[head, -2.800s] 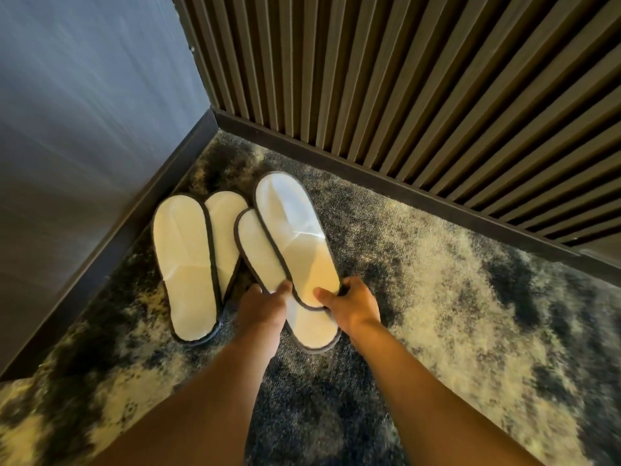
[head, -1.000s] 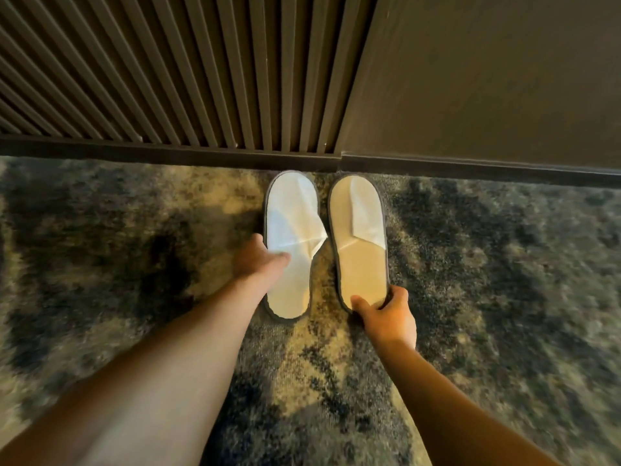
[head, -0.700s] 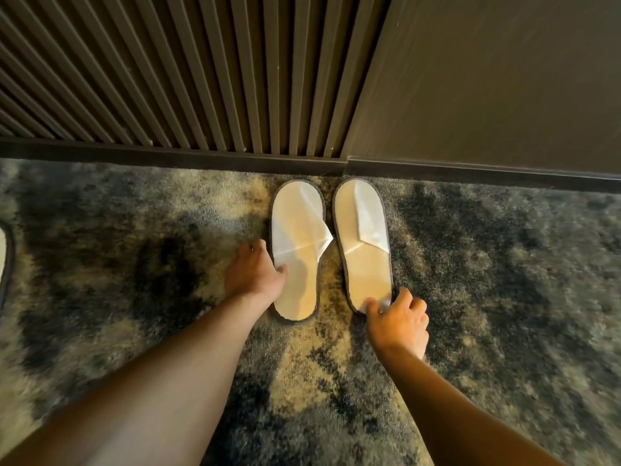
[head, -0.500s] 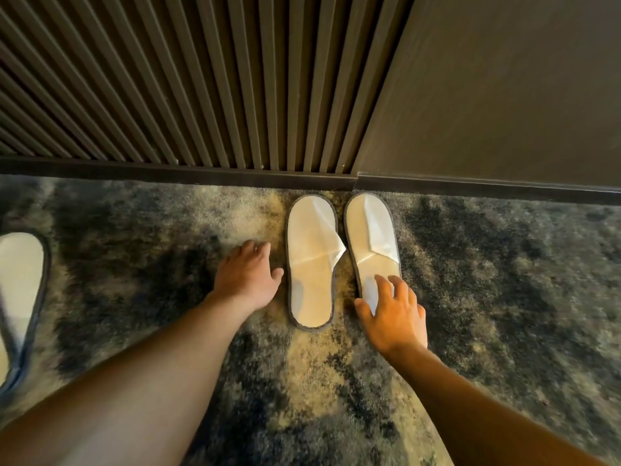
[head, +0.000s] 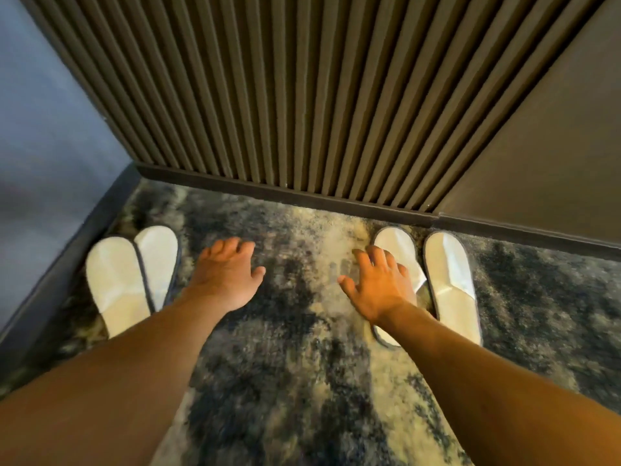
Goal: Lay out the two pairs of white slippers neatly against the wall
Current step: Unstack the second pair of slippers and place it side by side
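Note:
One pair of white slippers lies side by side on the carpet with its toes at the skirting of the slatted wall. My right hand, fingers spread and holding nothing, hovers over the left slipper of that pair and hides part of it. The second pair of white slippers lies in the left corner, soles up, one overlapping the other. My left hand is open over the carpet just right of that pair, apart from it.
A blue-grey wall with dark skirting closes the left side. A plain dark panel continues the slatted wall to the right. Mottled grey and cream carpet covers the floor between the two pairs.
Both hands have let go of the right pair and moved left. The view has swung left, so the corner pair has come fully into sight.

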